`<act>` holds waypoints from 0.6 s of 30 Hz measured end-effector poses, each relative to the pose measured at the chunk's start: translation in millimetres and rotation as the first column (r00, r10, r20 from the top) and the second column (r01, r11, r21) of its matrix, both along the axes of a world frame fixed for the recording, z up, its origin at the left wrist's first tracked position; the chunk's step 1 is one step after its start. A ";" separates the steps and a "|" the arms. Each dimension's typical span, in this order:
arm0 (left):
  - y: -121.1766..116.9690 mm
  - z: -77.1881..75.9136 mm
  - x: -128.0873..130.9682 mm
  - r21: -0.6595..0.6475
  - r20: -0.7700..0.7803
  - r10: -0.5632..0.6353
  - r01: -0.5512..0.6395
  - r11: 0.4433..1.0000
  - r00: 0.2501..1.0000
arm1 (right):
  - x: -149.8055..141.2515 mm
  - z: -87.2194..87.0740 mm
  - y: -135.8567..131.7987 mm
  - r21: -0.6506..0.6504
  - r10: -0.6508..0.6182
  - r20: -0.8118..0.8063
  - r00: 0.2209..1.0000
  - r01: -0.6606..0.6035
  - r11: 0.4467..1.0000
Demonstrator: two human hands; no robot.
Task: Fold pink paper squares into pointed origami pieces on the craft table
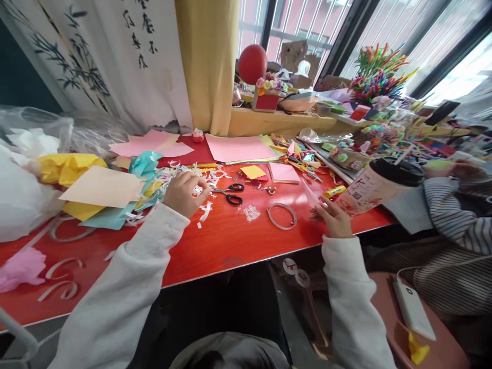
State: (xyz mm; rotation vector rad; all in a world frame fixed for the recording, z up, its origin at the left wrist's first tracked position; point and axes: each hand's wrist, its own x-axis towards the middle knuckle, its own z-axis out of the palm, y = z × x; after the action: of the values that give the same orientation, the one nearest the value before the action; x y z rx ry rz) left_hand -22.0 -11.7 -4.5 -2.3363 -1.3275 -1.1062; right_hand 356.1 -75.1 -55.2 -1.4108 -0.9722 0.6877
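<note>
On the left, my left hand (pixel 186 195) is curled down into a heap of white paper shreds (pixel 175 171), with some showing between thumb and fingers. Black-handled scissors (pixel 233 195) lie just right of it, blades toward the hand. My right hand (pixel 333 217) pinches a thin, pale pink translucent piece (pixel 310 193) near the table's front edge. A lidded paper cup (pixel 378 187) with a straw stands right beside that hand. Between my hands lie a clear ring-like loop (pixel 282 216) and a small patch of white bits (pixel 251 212).
Pink sheets (pixel 240 148), a pink note pad (pixel 283 173) and yellow notes (pixel 253 172) lie at the back of the red table (pixel 215 251). Crumpled coloured paper (pixel 73 169) and plastic bags are at left. A co-worker's striped sleeve (pixel 446 205) is at right. A yellow glue stick (pixel 334 191) lies near the cup.
</note>
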 end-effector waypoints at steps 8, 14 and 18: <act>8.7 -17.7 -1.9 -0.198 -0.070 -0.060 0.045 0.979 0.996 | 14.5 -6.1 36.8 -0.094 -0.091 0.759 0.644 0.247 0.965; 5.2 -15.9 0.4 -0.187 -0.106 -0.015 -0.005 0.982 0.994 | 15.1 -7.1 45.6 0.026 -0.142 0.795 0.590 0.201 0.979; 3.2 -14.5 1.3 -0.190 -0.128 0.002 -0.026 0.981 0.992 | 17.3 -11.6 47.3 0.007 -0.117 0.817 0.564 0.194 0.981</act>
State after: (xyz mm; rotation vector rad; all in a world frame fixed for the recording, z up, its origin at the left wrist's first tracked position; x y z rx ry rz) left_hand -20.7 -8.5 -19.0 -2.4808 -1.4583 -0.8418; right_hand 373.4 -27.8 -66.8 -1.9169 -1.5125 -0.1370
